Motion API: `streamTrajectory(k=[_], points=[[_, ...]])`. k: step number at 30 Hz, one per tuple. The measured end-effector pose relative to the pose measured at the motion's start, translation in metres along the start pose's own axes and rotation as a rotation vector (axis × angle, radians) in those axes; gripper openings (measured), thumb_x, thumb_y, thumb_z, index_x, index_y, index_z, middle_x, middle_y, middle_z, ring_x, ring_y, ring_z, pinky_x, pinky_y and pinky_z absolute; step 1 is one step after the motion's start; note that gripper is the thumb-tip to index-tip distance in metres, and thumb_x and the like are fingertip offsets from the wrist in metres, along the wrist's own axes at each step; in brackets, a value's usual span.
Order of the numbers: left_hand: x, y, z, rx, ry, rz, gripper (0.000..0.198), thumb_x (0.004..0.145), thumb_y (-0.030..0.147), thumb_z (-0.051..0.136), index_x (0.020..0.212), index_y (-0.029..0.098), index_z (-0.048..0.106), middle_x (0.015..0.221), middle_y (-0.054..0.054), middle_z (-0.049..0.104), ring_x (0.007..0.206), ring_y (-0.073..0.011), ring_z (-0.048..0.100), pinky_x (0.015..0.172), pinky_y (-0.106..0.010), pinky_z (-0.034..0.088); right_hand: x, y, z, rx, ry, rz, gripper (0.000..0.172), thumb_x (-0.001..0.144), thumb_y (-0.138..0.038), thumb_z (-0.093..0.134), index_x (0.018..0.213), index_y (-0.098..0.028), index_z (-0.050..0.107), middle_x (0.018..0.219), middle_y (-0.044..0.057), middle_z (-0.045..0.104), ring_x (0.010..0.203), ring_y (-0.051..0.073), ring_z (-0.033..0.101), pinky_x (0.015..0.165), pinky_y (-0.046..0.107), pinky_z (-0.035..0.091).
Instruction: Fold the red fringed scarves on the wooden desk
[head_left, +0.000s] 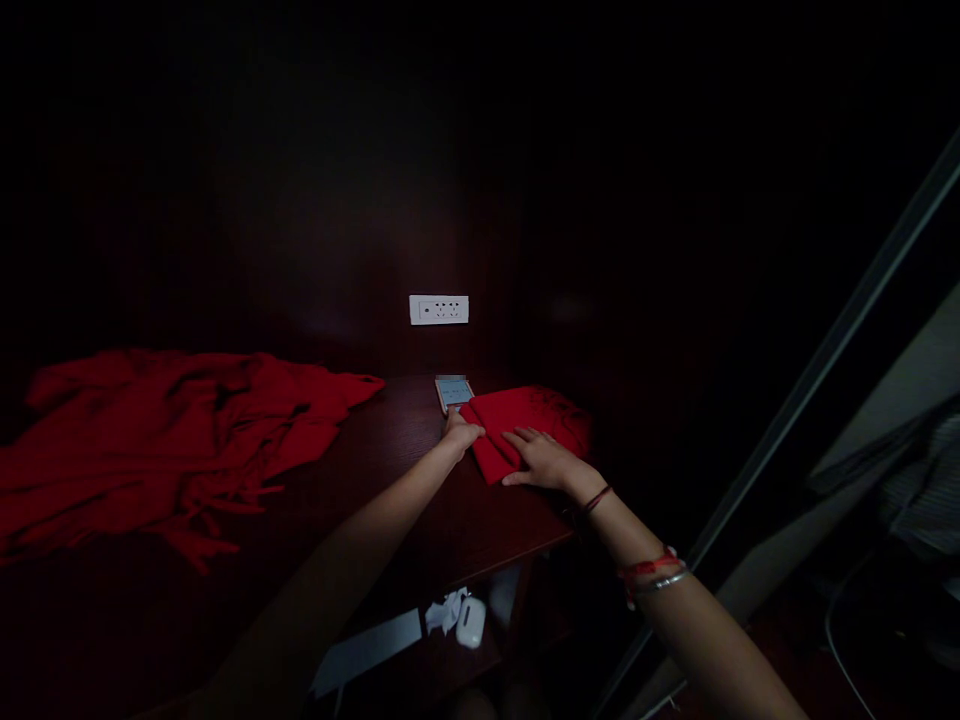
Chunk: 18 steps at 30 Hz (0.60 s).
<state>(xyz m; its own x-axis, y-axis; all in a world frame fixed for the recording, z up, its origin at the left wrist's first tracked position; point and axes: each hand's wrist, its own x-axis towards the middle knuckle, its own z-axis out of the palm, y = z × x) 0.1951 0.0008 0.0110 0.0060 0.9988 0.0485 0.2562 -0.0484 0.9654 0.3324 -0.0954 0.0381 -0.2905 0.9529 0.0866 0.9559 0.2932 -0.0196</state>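
A folded red cloth [525, 420] lies on a dark wooden bedside table [420, 510]. My right hand [541, 460] rests flat on the cloth's near edge with its fingers spread. My left hand [461, 433] sits at the cloth's left corner, its fingers curled on the cloth beside a lit phone [454, 392] that lies on the table. Red string bracelets and a thin bangle circle my right wrist [651, 575].
A large rumpled red cloth [165, 440] is spread over the bed at left. A white wall socket [439, 309] sits on the dark panel behind. On the lower shelf lie a white earbud case [471, 620], crumpled paper and a white box. A door frame [825, 370] slants at right.
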Motion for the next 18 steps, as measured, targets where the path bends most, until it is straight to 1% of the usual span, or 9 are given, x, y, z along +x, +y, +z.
streamTrajectory(k=[3,6,9,12,14,15,16,18], points=[[-0.006,-0.001,-0.012,0.040,-0.012,0.031,0.052,0.050,0.004,0.061,0.098,0.015,0.042,0.087,-0.003,0.058,0.076,-0.0148,0.056,0.060,-0.020,0.044,0.001,-0.014,0.005,-0.104,0.075,-0.010,0.062,0.070,-0.040,0.050,0.123,-0.014,0.032,0.120,0.016,0.041,0.110,0.026,0.036,0.088,0.034,0.028],[-0.015,-0.001,-0.029,0.073,-0.037,0.040,0.050,0.048,0.005,0.062,0.094,0.014,0.045,0.083,-0.003,0.059,0.075,-0.0158,0.057,0.059,-0.021,0.044,0.002,-0.028,0.000,-0.177,0.065,-0.092,0.055,0.069,-0.030,0.052,0.119,-0.015,0.035,0.112,0.015,0.048,0.099,0.025,0.047,0.078,0.031,0.036],[-0.028,-0.003,-0.053,0.093,-0.058,0.039,0.053,0.048,0.005,0.063,0.097,0.014,0.044,0.084,-0.003,0.060,0.074,-0.0146,0.057,0.059,-0.019,0.043,0.001,-0.045,-0.004,-0.231,0.058,-0.168,0.046,0.072,-0.021,0.047,0.117,-0.017,0.036,0.102,0.013,0.055,0.086,0.024,0.054,0.068,0.030,0.040],[-0.041,-0.006,-0.085,0.130,-0.071,0.000,0.065,0.051,0.009,0.064,0.110,0.013,0.037,0.085,-0.005,0.060,0.068,-0.0136,0.057,0.051,-0.018,0.041,0.001,-0.067,-0.005,-0.234,0.076,-0.210,0.040,0.075,-0.013,0.038,0.115,-0.019,0.037,0.092,0.011,0.059,0.081,0.022,0.056,0.067,0.031,0.040],[-0.045,-0.007,-0.109,0.176,-0.078,-0.075,0.073,0.058,0.021,0.063,0.121,0.015,0.025,0.081,-0.005,0.061,0.057,-0.0125,0.056,0.042,-0.018,0.036,0.004,-0.080,-0.007,-0.168,0.096,-0.227,0.038,0.075,-0.016,0.040,0.114,-0.019,0.038,0.091,0.011,0.059,0.082,0.022,0.055,0.068,0.031,0.039],[-0.045,-0.008,-0.121,0.190,-0.068,-0.113,0.073,0.063,0.028,0.060,0.124,0.017,0.019,0.079,-0.005,0.061,0.053,-0.0118,0.055,0.039,-0.017,0.033,0.008,-0.086,-0.009,-0.102,0.115,-0.229,0.040,0.074,-0.018,0.043,0.114,-0.018,0.039,0.092,0.011,0.059,0.084,0.022,0.055,0.069,0.030,0.039],[-0.044,-0.009,-0.133,0.184,-0.042,-0.148,0.071,0.068,0.034,0.055,0.125,0.019,0.016,0.078,-0.005,0.061,0.050,-0.0109,0.053,0.037,-0.016,0.031,0.012,-0.089,-0.013,-0.009,0.150,-0.224,0.042,0.073,-0.020,0.046,0.114,-0.018,0.039,0.093,0.011,0.059,0.085,0.021,0.055,0.070,0.029,0.039],[-0.039,-0.010,-0.155,0.117,0.048,-0.195,0.062,0.074,0.039,0.047,0.124,0.021,0.016,0.077,-0.005,0.061,0.049,-0.0096,0.053,0.038,-0.015,0.030,0.025,-0.092,-0.024,0.245,0.273,-0.186,0.044,0.068,-0.020,0.051,0.111,-0.018,0.042,0.094,0.008,0.059,0.086,0.018,0.054,0.072,0.026,0.039]])
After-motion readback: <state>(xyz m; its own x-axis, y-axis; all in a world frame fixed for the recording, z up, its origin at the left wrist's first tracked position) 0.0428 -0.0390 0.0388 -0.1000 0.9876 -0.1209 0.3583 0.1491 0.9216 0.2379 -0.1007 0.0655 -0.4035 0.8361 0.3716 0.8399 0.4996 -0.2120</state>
